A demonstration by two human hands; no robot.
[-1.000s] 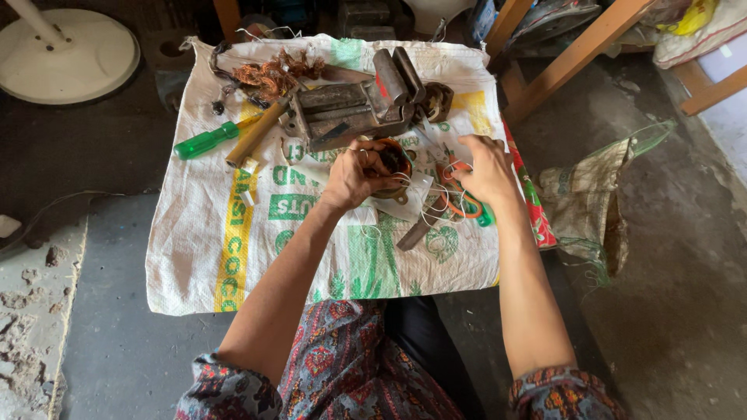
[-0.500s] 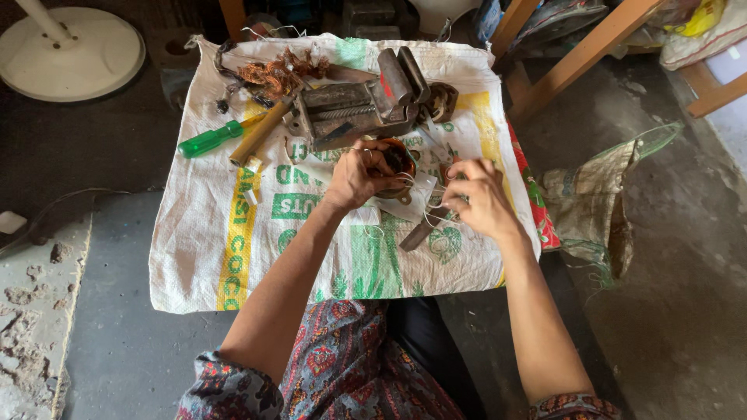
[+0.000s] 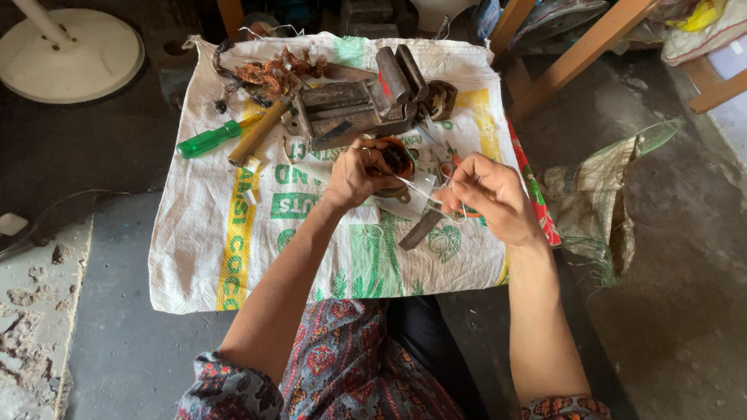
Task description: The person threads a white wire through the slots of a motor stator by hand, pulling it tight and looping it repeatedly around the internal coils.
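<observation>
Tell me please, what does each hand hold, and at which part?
The left hand grips a round copper-wound coil by its near side. The fingers of the right hand pinch a thin pale thread near its end.

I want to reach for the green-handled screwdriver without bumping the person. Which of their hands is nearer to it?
Left. The left hand sits right of the green-handled screwdriver, slightly lower on the sack, gripping a copper-wound coil. The right hand is farther right, beyond that coil.

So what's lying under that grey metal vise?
The metal vise sits on a printed white woven sack spread over the grey floor. Whatever lies directly beneath the vise is covered.
</observation>
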